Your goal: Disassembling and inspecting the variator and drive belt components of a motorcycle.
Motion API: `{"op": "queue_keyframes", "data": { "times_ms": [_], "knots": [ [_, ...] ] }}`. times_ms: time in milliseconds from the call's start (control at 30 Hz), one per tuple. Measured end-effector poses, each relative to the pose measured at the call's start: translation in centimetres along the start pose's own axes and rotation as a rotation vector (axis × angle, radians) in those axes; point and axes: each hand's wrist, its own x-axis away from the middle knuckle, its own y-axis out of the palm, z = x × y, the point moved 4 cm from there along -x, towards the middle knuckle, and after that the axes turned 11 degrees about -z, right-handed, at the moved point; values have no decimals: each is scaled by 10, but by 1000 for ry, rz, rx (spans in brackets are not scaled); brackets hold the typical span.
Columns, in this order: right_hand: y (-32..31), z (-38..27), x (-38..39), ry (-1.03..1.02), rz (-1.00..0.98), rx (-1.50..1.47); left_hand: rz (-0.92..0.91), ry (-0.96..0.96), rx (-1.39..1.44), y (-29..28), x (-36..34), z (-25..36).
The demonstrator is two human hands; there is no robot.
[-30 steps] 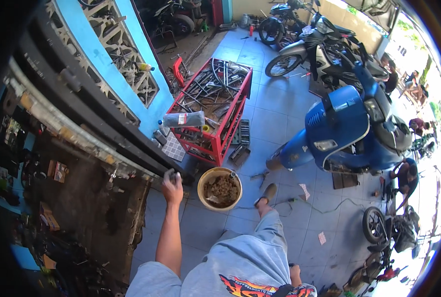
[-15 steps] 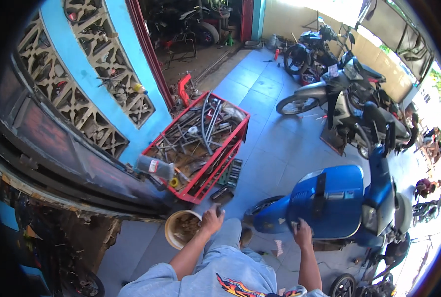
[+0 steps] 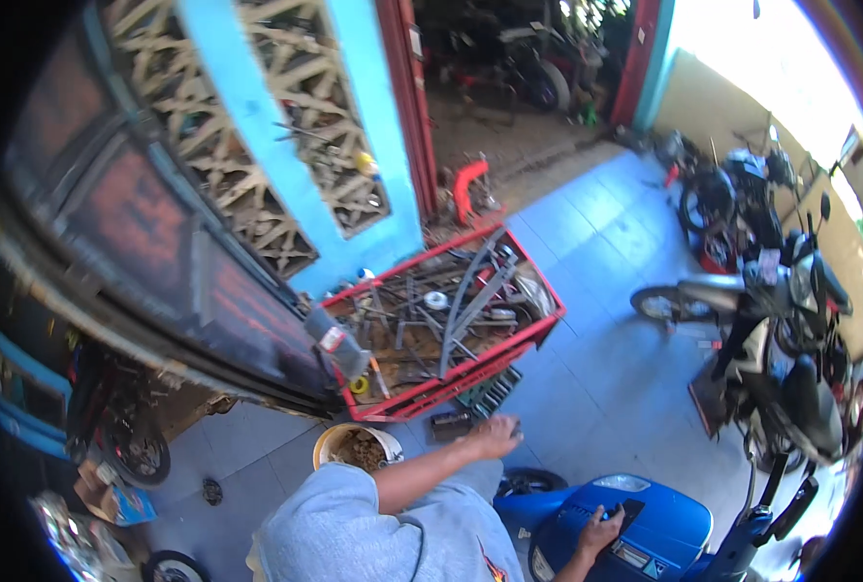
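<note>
My left hand (image 3: 493, 438) is closed like a fist in front of the red tool cart. A small greyish thing shows at its fingertips, too blurred to name. Lower right, my right hand (image 3: 601, 532) is held by the blue scooter (image 3: 572, 529), its fingers bent round something dark. A flat dark piece (image 3: 632, 514) shows beside those fingers; I cannot tell whether it is in the hand or part of the scooter. Left of my left forearm stands a pale bucket (image 3: 323, 444) with brownish lumps in it.
The red tool cart (image 3: 422, 398) carries metal rods, loose tools and a grey container (image 3: 339, 344). On the floor beside it lie an opened green socket case (image 3: 490, 391) and a dark box-like thing (image 3: 449, 425). Several motorcycles (image 3: 785, 373) stand at right.
My view has swung left, so the cart, bucket and scooter appear farther right. My left hand has moved from beside the bucket toward the socket case. My right hand remains by the scooter.
</note>
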Motion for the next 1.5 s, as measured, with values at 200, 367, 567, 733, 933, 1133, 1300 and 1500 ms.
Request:
{"op": "queue_keyframes", "data": {
  "times_ms": [200,367,567,733,933,1133,1300,1500],
  "knots": [
    [25,7,-39,172,-160,155,41,20,-40,-48,-154,6],
    [31,10,-54,342,-273,180,127,-75,-28,-78,-221,-22],
    [14,9,-63,486,-371,177,591,-27,-351,-128,-292,8],
    [11,4,-76,574,-439,149,612,-419,-536,-181,-384,-9],
    [15,18,-95,772,-579,170,379,-724,-373,-178,-429,-27],
    [37,17,-235,556,-571,-35,432,-708,-442,-166,-423,-54],
    [26,-28,-428,376,-610,97,373,-699,-461,-167,-427,-44],
    [45,-106,-704,-42,-563,209,356,-804,-449,-185,-448,-17]
  ]
}}
